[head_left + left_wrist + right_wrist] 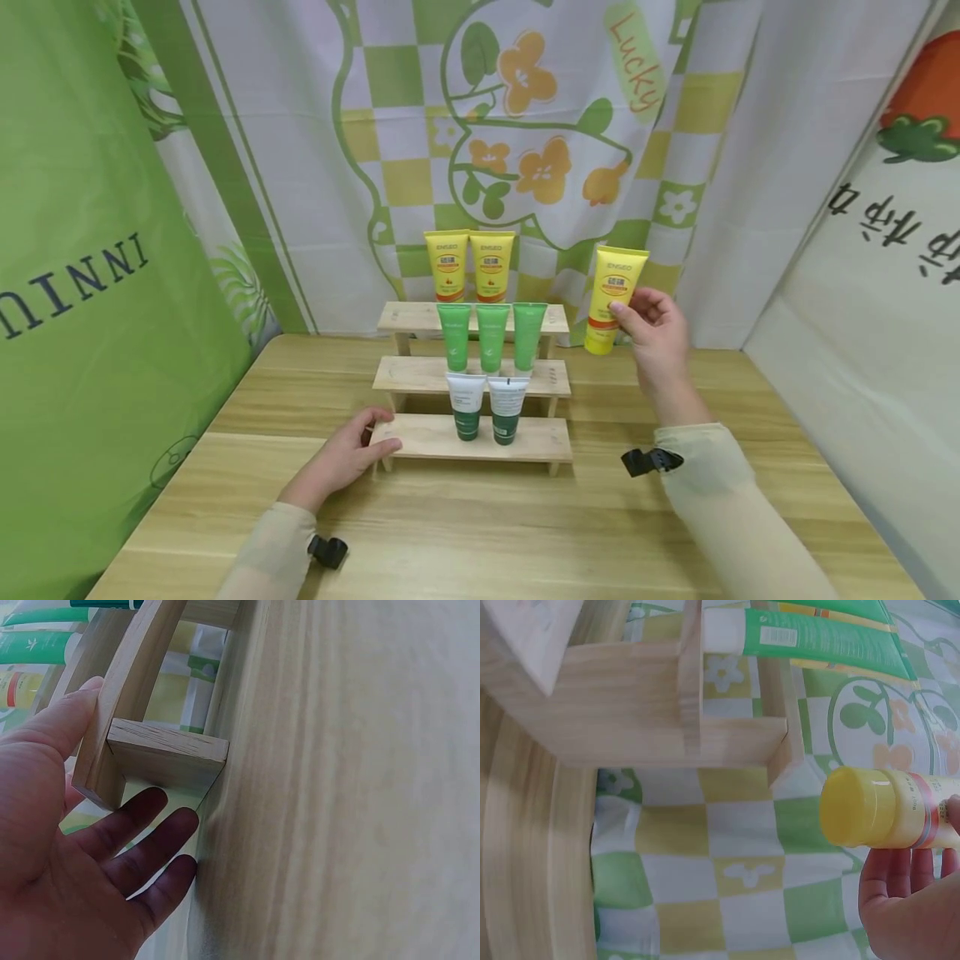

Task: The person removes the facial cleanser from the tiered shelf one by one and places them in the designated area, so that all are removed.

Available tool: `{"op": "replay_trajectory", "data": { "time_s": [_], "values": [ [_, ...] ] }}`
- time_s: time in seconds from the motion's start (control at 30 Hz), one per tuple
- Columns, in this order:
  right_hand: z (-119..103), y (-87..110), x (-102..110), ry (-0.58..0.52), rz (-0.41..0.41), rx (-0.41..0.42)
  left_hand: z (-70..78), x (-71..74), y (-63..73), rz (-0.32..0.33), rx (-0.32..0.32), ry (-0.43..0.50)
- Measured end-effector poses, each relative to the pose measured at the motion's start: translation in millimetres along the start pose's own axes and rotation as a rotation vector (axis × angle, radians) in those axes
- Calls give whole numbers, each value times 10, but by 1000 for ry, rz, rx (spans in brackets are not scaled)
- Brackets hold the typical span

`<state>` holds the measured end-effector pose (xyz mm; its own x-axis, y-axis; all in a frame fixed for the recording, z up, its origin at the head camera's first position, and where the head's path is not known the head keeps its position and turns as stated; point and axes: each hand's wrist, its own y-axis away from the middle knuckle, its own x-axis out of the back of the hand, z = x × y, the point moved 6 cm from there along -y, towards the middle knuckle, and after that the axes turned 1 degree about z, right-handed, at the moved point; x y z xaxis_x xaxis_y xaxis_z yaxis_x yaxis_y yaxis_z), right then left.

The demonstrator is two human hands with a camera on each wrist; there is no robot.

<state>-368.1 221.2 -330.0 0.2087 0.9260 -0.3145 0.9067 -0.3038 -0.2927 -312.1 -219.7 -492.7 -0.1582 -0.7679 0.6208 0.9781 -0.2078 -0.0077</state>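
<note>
1. Currently, the right hand (660, 342) pinches a yellow tube (617, 292), cap down and slightly tilted, at two o'clock from the wooden stand (552, 377), apart from it.
2. At eight o'clock, the left hand (348, 454) grips the bottom step's end between thumb and forefinger, its other fingers spread.
3. Toward twelve stand two more yellow tubes (447, 271); below, three green tubes (491, 337); toward six, two white-and-green tubes (507, 408).
4. The table (450, 533) carries the stand.

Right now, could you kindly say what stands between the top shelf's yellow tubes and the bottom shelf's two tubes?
Three green tubes, standing on the middle shelf, as the head view shows.
</note>
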Motion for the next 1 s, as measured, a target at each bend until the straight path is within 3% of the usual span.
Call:
{"op": "replay_trajectory", "data": {
  "time_s": [0.47, 1.0],
  "values": [
    [150, 27, 537, 12, 92, -90, 6, -5, 7, 4, -1, 4],
    [321, 107, 1371, 185, 184, -176, -28, -3, -19, -9, 13, 0]
  ]
}}
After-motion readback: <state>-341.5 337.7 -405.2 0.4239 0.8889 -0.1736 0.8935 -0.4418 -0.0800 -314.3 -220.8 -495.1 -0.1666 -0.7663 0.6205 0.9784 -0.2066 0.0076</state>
